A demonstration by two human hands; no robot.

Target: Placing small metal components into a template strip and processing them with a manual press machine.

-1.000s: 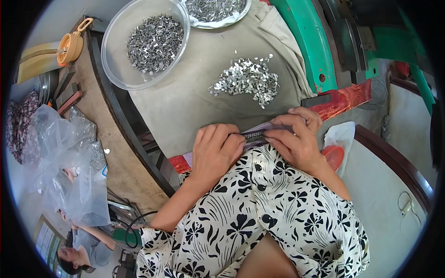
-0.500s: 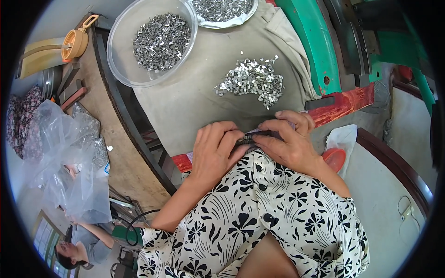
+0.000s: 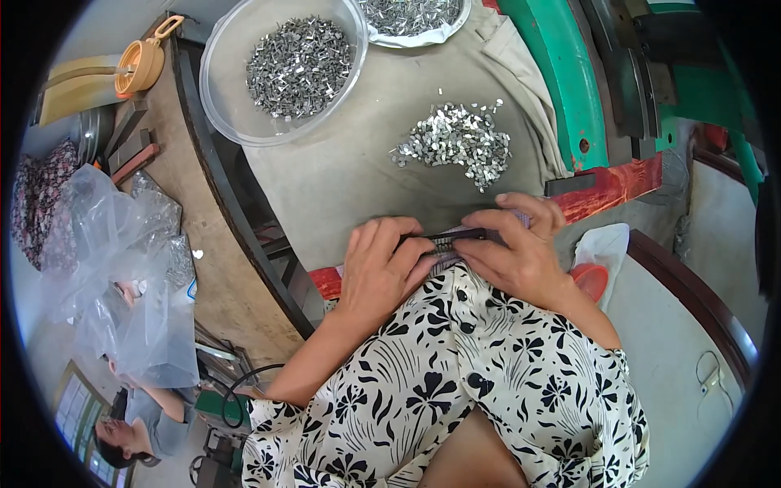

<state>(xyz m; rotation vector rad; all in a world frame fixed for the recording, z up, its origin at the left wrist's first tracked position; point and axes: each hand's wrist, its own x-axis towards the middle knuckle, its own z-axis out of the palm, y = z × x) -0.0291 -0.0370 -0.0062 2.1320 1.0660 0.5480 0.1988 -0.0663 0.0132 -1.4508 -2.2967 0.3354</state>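
Over a beige cloth point(image 3: 350, 183), a clear bowl point(image 3: 228, 98) of metal bits point(image 3: 299, 69) at its far left and a silvery pile point(image 3: 464, 140) right of its middle — fingertip work at its near edge.

The left hand point(image 3: 378, 260) and right hand point(image 3: 517, 250) meet there, thumb and fingers of each pinching a dark ridged strip point(image 3: 443, 243) at the cloth's near edge. The step looks like lining up or adjusting the strip — the next move likely calls for a steady two-sided grip; exact fingertip contact is partly hidden.
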